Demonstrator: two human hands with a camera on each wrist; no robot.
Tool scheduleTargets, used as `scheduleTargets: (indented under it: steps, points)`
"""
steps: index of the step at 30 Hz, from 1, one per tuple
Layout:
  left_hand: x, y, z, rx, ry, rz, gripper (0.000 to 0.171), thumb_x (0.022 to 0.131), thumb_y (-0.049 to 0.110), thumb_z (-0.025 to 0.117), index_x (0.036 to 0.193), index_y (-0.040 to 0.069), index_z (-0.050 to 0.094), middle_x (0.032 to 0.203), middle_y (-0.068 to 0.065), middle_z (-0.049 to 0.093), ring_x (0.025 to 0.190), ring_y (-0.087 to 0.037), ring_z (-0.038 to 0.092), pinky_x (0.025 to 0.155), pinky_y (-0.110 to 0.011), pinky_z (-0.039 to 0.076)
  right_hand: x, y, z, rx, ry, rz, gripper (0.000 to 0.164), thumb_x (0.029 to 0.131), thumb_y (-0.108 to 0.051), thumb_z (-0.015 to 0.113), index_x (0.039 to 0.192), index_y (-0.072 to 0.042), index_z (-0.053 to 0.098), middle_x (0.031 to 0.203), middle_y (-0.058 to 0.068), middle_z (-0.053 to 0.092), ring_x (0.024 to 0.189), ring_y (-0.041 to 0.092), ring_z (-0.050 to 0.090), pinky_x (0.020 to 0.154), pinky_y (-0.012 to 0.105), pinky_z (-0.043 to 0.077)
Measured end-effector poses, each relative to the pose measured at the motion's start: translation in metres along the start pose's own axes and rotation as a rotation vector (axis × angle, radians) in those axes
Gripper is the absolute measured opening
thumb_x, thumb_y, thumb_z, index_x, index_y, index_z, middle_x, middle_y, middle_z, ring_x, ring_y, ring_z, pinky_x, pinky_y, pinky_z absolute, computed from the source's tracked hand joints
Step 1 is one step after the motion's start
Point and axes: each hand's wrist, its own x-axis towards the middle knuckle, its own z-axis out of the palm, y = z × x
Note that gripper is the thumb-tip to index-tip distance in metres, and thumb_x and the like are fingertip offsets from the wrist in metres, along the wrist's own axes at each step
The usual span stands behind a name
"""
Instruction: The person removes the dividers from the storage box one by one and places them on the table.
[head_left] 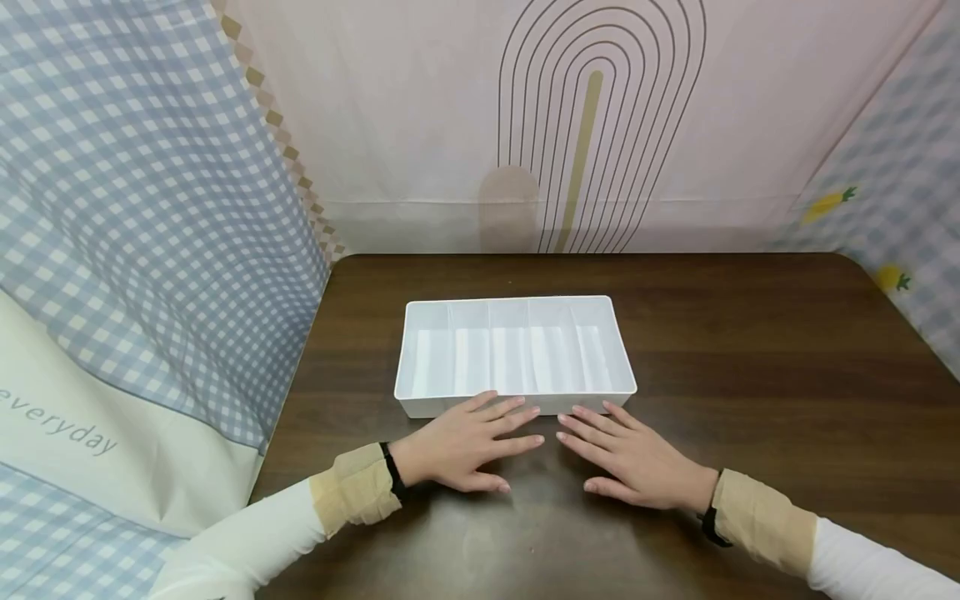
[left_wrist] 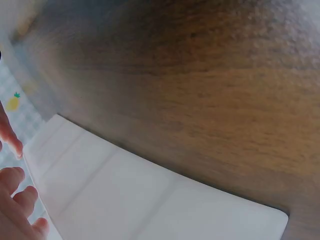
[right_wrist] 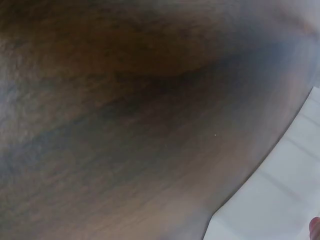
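Note:
A white rectangular organizer box [head_left: 517, 406] stands on the brown wooden table, its inside split by thin dividers into several side-by-side compartments holding nothing. My left hand [head_left: 468, 442] is at its near side, palm down, fingers spread and fairly straight; the fingertips overlap the front wall in the head view. The right hand [head_left: 637, 458] mirrors it farther right, with its fingertips close to the same wall. Neither hand grips anything, and a small gap separates them. In the left wrist view the box's wall [left_wrist: 150, 200] fills the bottom, with fingertips at the left edge.
The dark wooden table [head_left: 750, 358] extends around the box and has rounded far corners. A pale curtain [head_left: 405, 108] with an arch pattern hangs behind it. Blue checked cloth [head_left: 150, 167] drapes along the left, and similar cloth with pineapples [head_left: 900, 208] hangs at the right.

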Motion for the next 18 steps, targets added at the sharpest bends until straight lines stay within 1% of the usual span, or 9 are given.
scheduleTargets:
  steps: [4, 10, 13, 18]
  points:
    - [-0.001, -0.001, -0.002, 0.007, 0.014, -0.011, 0.068, 0.084, 0.062, 0.032, 0.141, 0.024, 0.026, 0.147, -0.006, 0.020, 0.135, -0.023, 0.017, 0.105, -0.043, 0.022, 0.001, 0.000, -0.001, -0.006, -0.018, 0.022, 0.059, 0.090, -0.049, 0.034, 0.138, -0.014, 0.033, 0.142, 0.005, 0.034, 0.131, 0.023, 0.028, 0.107, 0.043, 0.011]
    - [-0.004, -0.005, -0.003, 0.027, 0.037, -0.048, 0.070, 0.084, 0.060, 0.034, 0.141, 0.020, 0.024, 0.147, -0.005, 0.022, 0.134, -0.022, 0.021, 0.104, -0.043, 0.024, 0.002, 0.002, -0.003, -0.024, 0.002, 0.012, 0.058, 0.090, -0.047, 0.035, 0.137, -0.013, 0.035, 0.141, 0.007, 0.035, 0.132, 0.022, 0.026, 0.109, 0.039, 0.005]
    - [-0.006, -0.008, -0.004, 0.033, 0.041, -0.088, 0.071, 0.085, 0.059, 0.035, 0.141, 0.018, 0.023, 0.146, -0.004, 0.023, 0.134, -0.021, 0.022, 0.104, -0.043, 0.023, 0.002, 0.003, -0.004, -0.019, 0.003, 0.013, 0.058, 0.090, -0.047, 0.036, 0.137, -0.012, 0.035, 0.141, 0.007, 0.035, 0.132, 0.022, 0.026, 0.109, 0.037, 0.005]
    - [-0.011, -0.014, -0.005, 0.049, 0.040, -0.182, 0.069, 0.087, 0.057, 0.033, 0.141, 0.016, 0.023, 0.146, -0.003, 0.024, 0.133, -0.020, 0.023, 0.105, -0.041, 0.022, 0.003, 0.005, -0.004, -0.018, 0.000, 0.006, 0.059, 0.090, -0.046, 0.037, 0.137, -0.011, 0.034, 0.142, 0.008, 0.033, 0.133, 0.022, 0.024, 0.109, 0.035, 0.005]
